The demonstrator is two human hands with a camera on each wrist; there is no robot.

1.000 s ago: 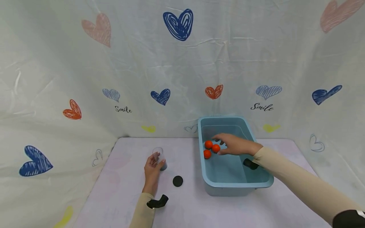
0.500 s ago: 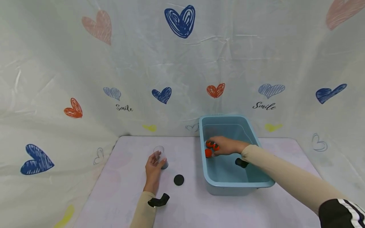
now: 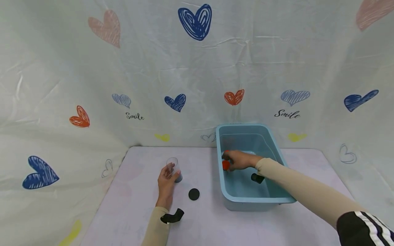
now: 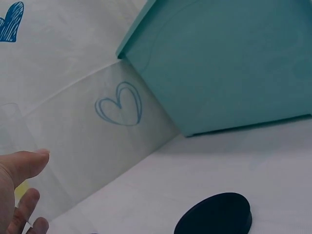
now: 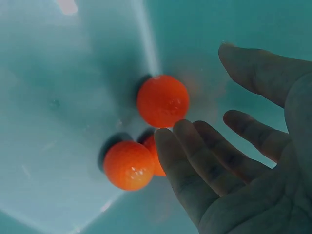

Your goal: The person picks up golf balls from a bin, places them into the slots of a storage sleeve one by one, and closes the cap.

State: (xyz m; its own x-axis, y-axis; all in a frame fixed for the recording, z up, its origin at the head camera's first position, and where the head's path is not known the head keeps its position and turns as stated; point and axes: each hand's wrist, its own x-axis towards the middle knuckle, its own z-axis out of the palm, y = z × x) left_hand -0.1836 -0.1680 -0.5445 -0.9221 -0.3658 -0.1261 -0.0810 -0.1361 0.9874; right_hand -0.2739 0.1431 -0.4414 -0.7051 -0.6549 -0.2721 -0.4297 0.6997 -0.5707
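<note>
Closest, at the bottom of the head view, two tan sleeves come in over the pale table, one left of the middle and one from the lower right corner. Near the bottom middle lies a flat black disc. It may be a lid, put close so it is easy to grab. A bit farther, left of the middle, the left hand has its thumb on one side of a clear tube and bent fingers on the other. It looks like a light hold, I think so the tube won't tip over. The tube seems to stand up, dark end down. Right of the middle is a blue tub, and its high sides likely stop round things from rolling away. The right hand reaches down inside. In the right wrist view its fingers are nearly straight, its thumb is wide apart, and it holds nothing. Three orange balls sit together on the tub's floor, toward its left side in the head view, right by the fingertips. The hand is probably spread so a ball can fit in. Farthest back, filling the top, hangs a white cloth with hearts.
</note>
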